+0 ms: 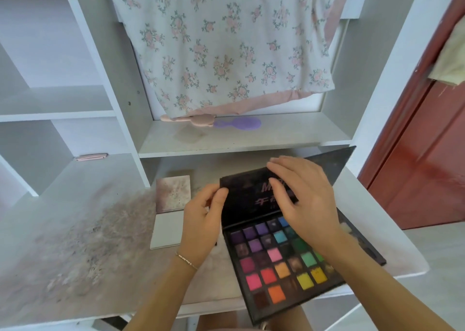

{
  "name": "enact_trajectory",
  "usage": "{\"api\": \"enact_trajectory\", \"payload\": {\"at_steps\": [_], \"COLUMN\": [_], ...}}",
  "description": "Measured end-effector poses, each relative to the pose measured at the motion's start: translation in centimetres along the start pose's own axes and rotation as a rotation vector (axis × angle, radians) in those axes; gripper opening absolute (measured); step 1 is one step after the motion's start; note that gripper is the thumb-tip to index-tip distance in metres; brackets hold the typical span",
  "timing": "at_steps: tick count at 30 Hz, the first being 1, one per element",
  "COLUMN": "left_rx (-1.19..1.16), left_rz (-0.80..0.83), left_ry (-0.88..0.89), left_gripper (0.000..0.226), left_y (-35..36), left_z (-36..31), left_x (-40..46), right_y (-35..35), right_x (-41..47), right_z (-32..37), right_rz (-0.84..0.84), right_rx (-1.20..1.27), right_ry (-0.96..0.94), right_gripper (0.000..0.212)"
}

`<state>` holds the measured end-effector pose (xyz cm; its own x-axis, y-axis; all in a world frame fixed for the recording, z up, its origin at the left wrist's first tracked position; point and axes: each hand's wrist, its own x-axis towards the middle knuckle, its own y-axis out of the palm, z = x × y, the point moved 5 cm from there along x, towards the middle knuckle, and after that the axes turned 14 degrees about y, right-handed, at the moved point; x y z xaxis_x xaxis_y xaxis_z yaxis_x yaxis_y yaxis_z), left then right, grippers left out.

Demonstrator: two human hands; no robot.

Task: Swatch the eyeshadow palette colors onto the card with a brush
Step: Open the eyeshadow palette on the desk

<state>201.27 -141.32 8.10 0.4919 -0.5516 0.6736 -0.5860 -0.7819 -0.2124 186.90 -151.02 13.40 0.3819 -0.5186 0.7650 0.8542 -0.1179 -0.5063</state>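
A black eyeshadow palette (pixel 279 262) with several bright colour pans lies open on the white desk, its near corner over the front edge. Its black lid (pixel 241 199) with pink lettering stands partly raised. My left hand (pixel 201 225) pinches the lid's left edge between thumb and fingers. My right hand (pixel 302 199) lies flat on the lid's outer face with straight fingers. A white card (pixel 167 230) lies left of the palette, its upper half (pixel 173 192) smudged grey-pink. No brush is visible.
The white desk (pixel 75 230) is smeared with grey-pink powder on its left part. On the shelf above lie a purple hairbrush (pixel 239 123) and a pink item (pixel 191 119). A floral cloth (pixel 226 41) hangs behind. A red door (pixel 422 154) stands at right.
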Motion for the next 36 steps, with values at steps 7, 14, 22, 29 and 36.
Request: {"api": "enact_trajectory", "payload": {"at_steps": [7,14,22,29,36], "left_rx": [-0.03,0.024,0.005,0.093,0.532], "left_rz": [-0.035,0.113,0.258,0.348,0.385], "left_ry": [-0.405,-0.437,-0.452,-0.606,-0.126], "left_gripper": [0.023,0.036,0.026,0.027,0.044], "left_y": [0.1,0.3,1.5,3.5,3.0], "left_z": [4.4,5.7,5.7,8.6,4.9], "left_x": [2.1,3.7,2.9,4.1,3.3], "right_y": [3.2,5.2,4.0,4.6,4.4], "right_x": [-2.0,-4.2,-4.6,-5.3,-6.5], "right_z": [-3.5,-6.2,-6.6,-7.7,-8.7], "right_rz": [0.396,0.676,0.543,0.675,0.812], "right_rx": [-0.152,-0.228,-0.21,-0.294,-0.318], "right_ry": [0.195,0.236,0.262,0.3,0.396], "right_gripper": [0.042,0.044,0.039,0.045,0.05]}}
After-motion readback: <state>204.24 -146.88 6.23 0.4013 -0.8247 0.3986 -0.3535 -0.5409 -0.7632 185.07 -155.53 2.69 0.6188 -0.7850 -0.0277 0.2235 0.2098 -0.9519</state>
